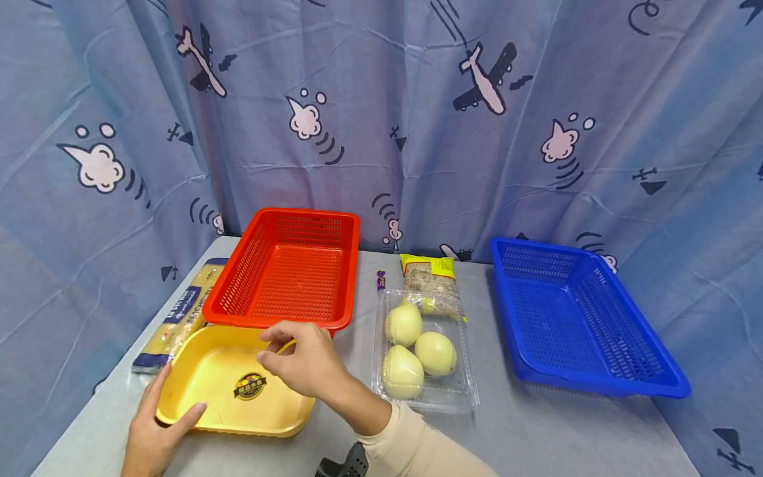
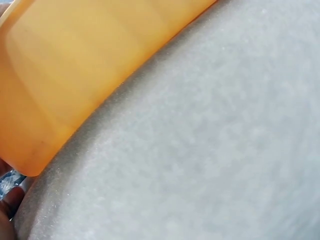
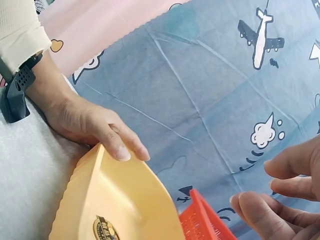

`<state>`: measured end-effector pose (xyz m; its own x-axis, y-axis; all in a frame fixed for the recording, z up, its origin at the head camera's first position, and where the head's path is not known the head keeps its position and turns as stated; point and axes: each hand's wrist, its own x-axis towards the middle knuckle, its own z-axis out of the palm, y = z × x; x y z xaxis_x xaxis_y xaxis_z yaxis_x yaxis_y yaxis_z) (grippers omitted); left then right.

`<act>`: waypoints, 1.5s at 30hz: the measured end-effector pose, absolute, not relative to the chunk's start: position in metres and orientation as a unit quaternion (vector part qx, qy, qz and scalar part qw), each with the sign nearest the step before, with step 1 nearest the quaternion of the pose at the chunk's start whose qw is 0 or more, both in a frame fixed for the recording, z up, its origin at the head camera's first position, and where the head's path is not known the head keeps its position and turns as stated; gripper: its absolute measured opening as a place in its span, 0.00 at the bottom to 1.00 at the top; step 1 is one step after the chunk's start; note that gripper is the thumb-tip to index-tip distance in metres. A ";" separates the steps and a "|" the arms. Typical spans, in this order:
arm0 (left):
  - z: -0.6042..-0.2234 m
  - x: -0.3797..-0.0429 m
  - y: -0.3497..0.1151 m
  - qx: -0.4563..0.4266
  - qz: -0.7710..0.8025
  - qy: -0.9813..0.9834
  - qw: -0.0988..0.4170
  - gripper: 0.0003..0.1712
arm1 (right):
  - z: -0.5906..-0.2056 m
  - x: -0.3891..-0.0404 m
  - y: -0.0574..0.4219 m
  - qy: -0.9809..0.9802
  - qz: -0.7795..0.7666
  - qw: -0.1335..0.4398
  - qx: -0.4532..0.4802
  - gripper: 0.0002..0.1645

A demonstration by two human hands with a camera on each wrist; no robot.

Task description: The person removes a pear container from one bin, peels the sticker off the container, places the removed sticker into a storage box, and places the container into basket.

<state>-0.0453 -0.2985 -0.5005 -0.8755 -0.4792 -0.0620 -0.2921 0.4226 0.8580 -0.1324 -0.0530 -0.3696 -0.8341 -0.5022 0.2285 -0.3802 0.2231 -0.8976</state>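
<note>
A yellow plastic basin [image 1: 205, 381] with a dark round label on its floor sits at the front left of the table. My left hand [image 1: 152, 424] grips its left rim, thumb over the inside and fingers around the outer wall. Above the basin's right side hovers my right hand [image 1: 310, 361], its fingers loosely bent. A gap shows between thumb and fingers in the right wrist view, with nothing held. Just behind the basin stands a red basket [image 1: 298, 281]. The left wrist view shows mostly the basin's outer wall [image 2: 85, 65] and the grey table.
Left of the basket lies a pack of noodles [image 1: 187, 308]. To the right are a purple-wrapped candy [image 1: 381, 280], a yellow-and-clear bag [image 1: 430, 275] and a clear box [image 1: 381, 404] with three pale round fruits [image 1: 435, 353]. A blue basket [image 1: 548, 318] stands far right, before a curtain.
</note>
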 end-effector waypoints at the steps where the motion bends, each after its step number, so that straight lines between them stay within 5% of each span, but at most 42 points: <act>1: -0.501 -0.046 -0.298 0.232 -0.486 -0.837 0.095 0.59 | -0.368 -0.132 -0.051 0.780 -0.555 0.053 -0.283 0.10; 45: -0.504 -0.043 -0.295 0.204 -0.496 -0.832 0.138 0.55 | -0.343 -0.155 0.057 0.767 -0.599 0.029 -0.229 0.17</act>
<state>-0.0434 -0.2945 -0.5040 -0.8784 -0.4772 0.0270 -0.2032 0.4239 0.8826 -0.1550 0.0569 -0.3428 -0.8933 -0.3866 0.2294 -0.3164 0.1783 -0.9317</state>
